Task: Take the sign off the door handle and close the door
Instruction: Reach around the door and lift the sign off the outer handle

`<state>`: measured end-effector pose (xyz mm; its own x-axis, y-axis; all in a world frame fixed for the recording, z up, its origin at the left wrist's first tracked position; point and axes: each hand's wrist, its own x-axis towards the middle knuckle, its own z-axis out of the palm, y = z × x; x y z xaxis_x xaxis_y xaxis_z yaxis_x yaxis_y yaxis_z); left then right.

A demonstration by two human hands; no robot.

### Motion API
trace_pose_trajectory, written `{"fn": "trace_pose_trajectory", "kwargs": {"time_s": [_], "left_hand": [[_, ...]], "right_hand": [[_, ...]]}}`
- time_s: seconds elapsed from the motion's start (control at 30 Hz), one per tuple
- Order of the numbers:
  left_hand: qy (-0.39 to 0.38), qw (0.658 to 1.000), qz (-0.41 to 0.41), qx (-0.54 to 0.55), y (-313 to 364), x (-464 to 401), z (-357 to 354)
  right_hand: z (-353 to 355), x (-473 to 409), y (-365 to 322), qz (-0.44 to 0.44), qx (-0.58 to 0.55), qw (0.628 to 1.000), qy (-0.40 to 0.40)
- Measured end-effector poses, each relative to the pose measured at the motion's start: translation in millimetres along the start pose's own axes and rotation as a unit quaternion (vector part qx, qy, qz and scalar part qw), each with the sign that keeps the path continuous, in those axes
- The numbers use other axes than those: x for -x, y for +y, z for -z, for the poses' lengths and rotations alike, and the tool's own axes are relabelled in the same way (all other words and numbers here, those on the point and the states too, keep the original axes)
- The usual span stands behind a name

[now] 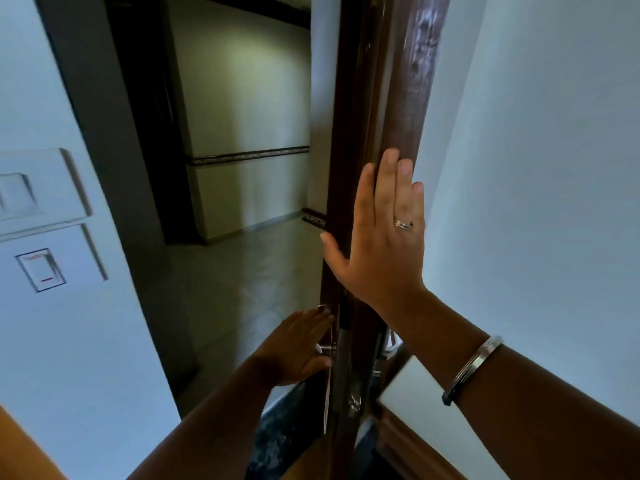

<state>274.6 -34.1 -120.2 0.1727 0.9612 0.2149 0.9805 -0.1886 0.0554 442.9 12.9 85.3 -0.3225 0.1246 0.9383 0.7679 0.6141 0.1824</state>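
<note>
— Pressing what?
— My right hand (382,233), fingers spread flat, on the door (408,109) edge. My left hand (298,348), open, touches the sign (328,393) hanging just below it on the handle (325,348).

The scene is dim and tinted cool blue on the near walls, while the far corridor (242,109) glows a soft yellowish green, brightest on its far wall. The left hand (298,344) sits in deep shadow low down; the right hand (384,233) is better lit. Wide-angle distortion bends the switch plate (41,188) at the left edge. Fine detail is soft throughout.
</note>
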Motion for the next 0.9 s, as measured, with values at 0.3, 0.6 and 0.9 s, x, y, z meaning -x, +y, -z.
{"fn": "trace_pose_trajectory", "kwargs": {"time_s": [0.3,0.6,0.9], "left_hand": [[0.055,0.994,-0.066,0.068,23,-40,2],[-0.002,0.995,-0.061,0.084,19,-60,9],[-0.1,0.985,-0.135,-0.037,-3,-79,38]], "right_hand": [[-4,11,34,-0.017,0.015,0.998,0.056],[-2,15,45,-0.024,0.006,0.998,0.055],[0,17,55,-0.016,-0.012,0.999,0.049]]}}
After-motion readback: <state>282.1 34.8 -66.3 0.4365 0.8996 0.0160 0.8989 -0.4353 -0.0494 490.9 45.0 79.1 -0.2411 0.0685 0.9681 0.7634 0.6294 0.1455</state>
